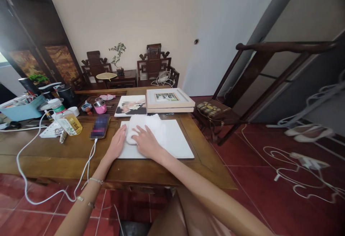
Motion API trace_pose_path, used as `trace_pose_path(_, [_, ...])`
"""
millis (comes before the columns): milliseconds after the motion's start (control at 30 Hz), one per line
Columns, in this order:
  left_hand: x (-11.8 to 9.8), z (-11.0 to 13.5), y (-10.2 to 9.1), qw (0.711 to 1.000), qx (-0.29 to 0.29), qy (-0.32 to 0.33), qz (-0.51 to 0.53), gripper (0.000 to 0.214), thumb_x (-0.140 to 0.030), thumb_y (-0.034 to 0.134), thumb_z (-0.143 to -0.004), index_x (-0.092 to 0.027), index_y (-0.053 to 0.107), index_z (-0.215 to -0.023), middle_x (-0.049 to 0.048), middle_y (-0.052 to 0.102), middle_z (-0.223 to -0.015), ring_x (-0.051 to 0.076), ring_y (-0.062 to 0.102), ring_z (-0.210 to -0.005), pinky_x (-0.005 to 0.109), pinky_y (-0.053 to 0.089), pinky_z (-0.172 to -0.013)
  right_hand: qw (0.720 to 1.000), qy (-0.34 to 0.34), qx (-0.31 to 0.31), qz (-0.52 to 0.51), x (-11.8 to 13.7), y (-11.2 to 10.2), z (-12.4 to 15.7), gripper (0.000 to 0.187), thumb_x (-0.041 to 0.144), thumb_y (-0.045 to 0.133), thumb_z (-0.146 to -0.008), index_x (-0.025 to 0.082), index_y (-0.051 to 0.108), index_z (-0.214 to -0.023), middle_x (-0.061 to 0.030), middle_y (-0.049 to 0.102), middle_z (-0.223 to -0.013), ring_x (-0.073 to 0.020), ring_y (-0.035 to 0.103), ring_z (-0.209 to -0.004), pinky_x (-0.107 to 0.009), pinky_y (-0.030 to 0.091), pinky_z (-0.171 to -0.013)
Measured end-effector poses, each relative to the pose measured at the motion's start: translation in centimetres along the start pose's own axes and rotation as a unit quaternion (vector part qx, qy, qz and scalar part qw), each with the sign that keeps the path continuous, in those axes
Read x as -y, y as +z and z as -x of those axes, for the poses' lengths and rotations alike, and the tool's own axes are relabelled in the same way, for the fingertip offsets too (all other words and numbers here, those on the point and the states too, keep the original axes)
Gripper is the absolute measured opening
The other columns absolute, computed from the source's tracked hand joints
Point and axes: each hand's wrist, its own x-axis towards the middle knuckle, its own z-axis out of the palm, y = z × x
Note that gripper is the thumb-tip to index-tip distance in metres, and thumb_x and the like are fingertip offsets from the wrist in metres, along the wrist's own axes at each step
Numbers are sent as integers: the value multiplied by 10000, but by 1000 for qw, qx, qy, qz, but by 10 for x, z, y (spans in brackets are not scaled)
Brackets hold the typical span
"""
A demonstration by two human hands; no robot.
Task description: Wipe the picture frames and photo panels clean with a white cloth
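A white board (175,139) lies flat near the front edge of the wooden table. On its left half rests a thick, folded white cloth (145,123). My right hand (145,143) presses down on the cloth from above, its fingers spread and slightly bent over it. Beside the cloth, my left hand (118,143) lies along the board's left edge with its fingers stretched out. Whether the left fingertips touch the cloth, I cannot tell. Part of the board is hidden under the cloth and my right hand.
Behind the board are a framed picture (169,99) and a printed picture panel (131,105). To the left lie a phone (99,126) on a white cable, a bottle of yellow liquid (67,121) and a pink cup (100,107). A wooden chair (229,113) stands right.
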Motion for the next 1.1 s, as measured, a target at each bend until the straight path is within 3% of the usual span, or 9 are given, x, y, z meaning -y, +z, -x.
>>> trace_pose_path(133, [-2, 1, 0, 999, -29, -18, 30, 558, -460, 224, -959, -136, 437, -1360, 98, 390, -1473, 183, 333, -1376, 381, 212, -1165, 994, -106, 3, -28, 18, 0, 22, 394, 67, 452, -771, 167, 644, -1100, -97, 461, -1418, -254, 283, -1374, -498, 164, -1121])
trace_pose_path(300, [1, 1, 1, 999, -22, -27, 17, 627, -512, 200, -951, -106, 417, -1377, 112, 343, -1495, 194, 292, -1395, 380, 197, -1169, 978, -196, 44, -60, 21, -13, 52, 413, 56, 485, -715, 191, 660, -1063, -75, 532, -1359, -221, 322, -1358, -469, 184, -1127])
trace_pose_path(367, [1, 2, 1, 1000, -6, -29, 5, 613, -505, 196, -953, -122, 444, -1362, 102, 361, -1486, 193, 305, -1390, 387, 201, -1166, 977, -193, 62, -71, 16, -22, 61, 390, 67, 498, -710, 200, 671, -1033, -95, 554, -1332, -216, 396, -1314, -453, 228, -1111])
trace_pose_path(500, [0, 2, 2, 999, 35, -17, -25, 559, -472, 208, -957, -166, 530, -1296, 82, 461, -1424, 195, 346, -1370, 416, 207, -1159, 987, -119, 87, -62, -1, -37, 66, 375, 62, 483, -696, 211, 688, -973, -124, 584, -1287, -246, 546, -1170, -446, 320, -1048])
trace_pose_path(633, [2, 0, 3, 998, 44, -3, -53, 526, -443, 291, -941, -122, 564, -1257, 127, 484, -1397, 216, 378, -1352, 431, 212, -1153, 998, -27, 56, -33, -23, -39, 44, 398, 65, 447, -715, 197, 674, -1014, -123, 656, -1156, -283, 557, -1134, -418, 383, -964])
trace_pose_path(767, [3, -1, 3, 997, 44, 11, -68, 471, -390, 326, -935, -140, 569, -1252, 113, 502, -1385, 227, 396, -1340, 448, 233, -1144, 998, 18, 31, -42, -32, -27, -4, 431, 72, 406, -743, 195, 645, -1080, -96, 682, -1099, -269, 598, -1043, -364, 411, -894])
trace_pose_path(933, [-1, -1, 1, 995, 38, 35, -81, 401, -313, 321, -944, -207, 590, -1222, 57, 575, -1320, 227, 492, -1257, 438, 284, -1120, 997, 24, 15, -67, -14, -15, -64, 422, 117, 391, -785, 225, 613, -1128, -53, 664, -1156, -236, 600, -1033, -273, 434, -779])
trace_pose_path(1100, [0, -1, 1, 996, 35, 34, -76, 399, -323, 330, -939, -183, 612, -1185, 76, 590, -1299, 230, 524, -1224, 418, 314, -1110, 997, 53, 0, -58, -6, -12, -74, 407, 131, 368, -816, 179, 593, -1151, -102, 656, -1139, -261, 593, -1032, -275, 419, -778])
